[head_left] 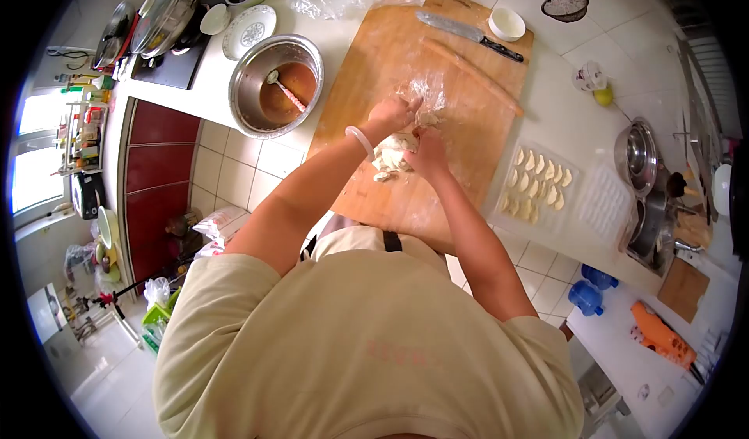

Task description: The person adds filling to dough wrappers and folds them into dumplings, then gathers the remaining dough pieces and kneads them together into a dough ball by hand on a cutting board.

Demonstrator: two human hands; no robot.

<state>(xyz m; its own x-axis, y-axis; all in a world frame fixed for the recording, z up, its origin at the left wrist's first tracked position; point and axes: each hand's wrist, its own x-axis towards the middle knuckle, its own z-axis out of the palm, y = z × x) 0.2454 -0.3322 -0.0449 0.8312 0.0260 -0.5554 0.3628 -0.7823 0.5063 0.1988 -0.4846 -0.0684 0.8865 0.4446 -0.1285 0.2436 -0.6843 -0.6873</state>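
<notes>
My left hand (392,113) is over the middle of the wooden board (359,72), its fingers bent near a floury patch and a crumpled clear film. A pale ring circles that wrist. Close by on the right, my right hand (427,152) has its fingers curled at the edge of pale dough pieces (392,156), which lie in a small heap between the hands. What either hand grips is too small to make out. Beyond them on the board lie a rolling pin (473,74) and a knife (460,28) with a black handle.
A steel bowl (261,115) with reddish liquid and a spoon stands left of the board, beside a patterned plate (250,31). A small white bowl (507,24) sits at the board's far right corner. On the right, a tray (507,205) holds several dumplings near a sink.
</notes>
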